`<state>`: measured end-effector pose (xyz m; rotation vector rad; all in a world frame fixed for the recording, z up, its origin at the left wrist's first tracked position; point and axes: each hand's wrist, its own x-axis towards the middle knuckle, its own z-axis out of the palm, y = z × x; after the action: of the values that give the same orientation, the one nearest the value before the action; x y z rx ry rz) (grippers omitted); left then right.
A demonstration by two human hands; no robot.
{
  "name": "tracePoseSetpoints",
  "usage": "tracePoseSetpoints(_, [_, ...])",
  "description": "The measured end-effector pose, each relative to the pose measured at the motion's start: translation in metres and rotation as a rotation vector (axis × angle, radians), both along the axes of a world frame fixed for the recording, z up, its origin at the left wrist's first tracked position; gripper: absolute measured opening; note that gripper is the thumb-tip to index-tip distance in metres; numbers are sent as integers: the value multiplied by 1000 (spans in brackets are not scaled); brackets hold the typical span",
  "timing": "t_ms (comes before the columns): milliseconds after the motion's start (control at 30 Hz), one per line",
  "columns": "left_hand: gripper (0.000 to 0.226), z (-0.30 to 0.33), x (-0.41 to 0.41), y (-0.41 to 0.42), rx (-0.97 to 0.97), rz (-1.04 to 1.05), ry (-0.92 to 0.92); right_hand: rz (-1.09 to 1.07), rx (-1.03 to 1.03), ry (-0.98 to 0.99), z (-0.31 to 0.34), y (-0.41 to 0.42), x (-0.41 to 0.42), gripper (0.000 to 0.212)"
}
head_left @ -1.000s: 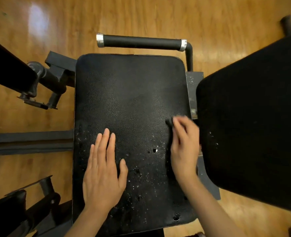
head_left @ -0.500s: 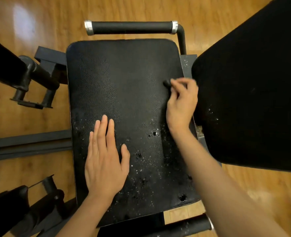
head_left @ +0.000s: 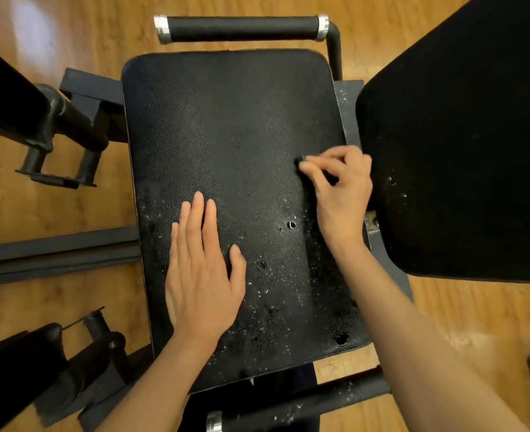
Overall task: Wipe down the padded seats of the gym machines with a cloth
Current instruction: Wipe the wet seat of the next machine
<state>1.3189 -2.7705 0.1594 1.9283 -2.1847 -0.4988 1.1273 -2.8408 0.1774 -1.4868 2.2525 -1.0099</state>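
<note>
From the head camera, the cloth (head_left: 301,159) is barely showing: only a small dark tip is poking out past the fingertips of the right hand (head_left: 343,190), which is curling round it and pinching it at the right middle of the frame; the rest is lying hidden under the fingers. Both forearms are running off the bottom edge. Two hands are showing, and two pads. The left hand (head_left: 202,275) is lying flat, fingers straight, holding nothing, on the lower left part of the padded seat (head_left: 226,135), which is filling the centre and showing white specks and a few small holes. A second black pad (head_left: 460,151) is crowding the right side and getting cut off. A handle bar (head_left: 241,28) is crossing the top, above the wooden floor (head_left: 70,42).
</note>
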Motion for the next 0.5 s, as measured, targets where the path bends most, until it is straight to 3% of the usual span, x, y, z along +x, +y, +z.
tracePoseSetpoints(133, [66,1,1,-1,0,6,16,88,99,-22,11,73,10,6])
tracePoseSetpoints(367, [65,1,-1,-1,-10,2,-5,80,23,18,0,-30,-1,4])
tracePoseSetpoints(500, [66,1,0,-1,-13,5,8,247,109,44,8,56,13,3])
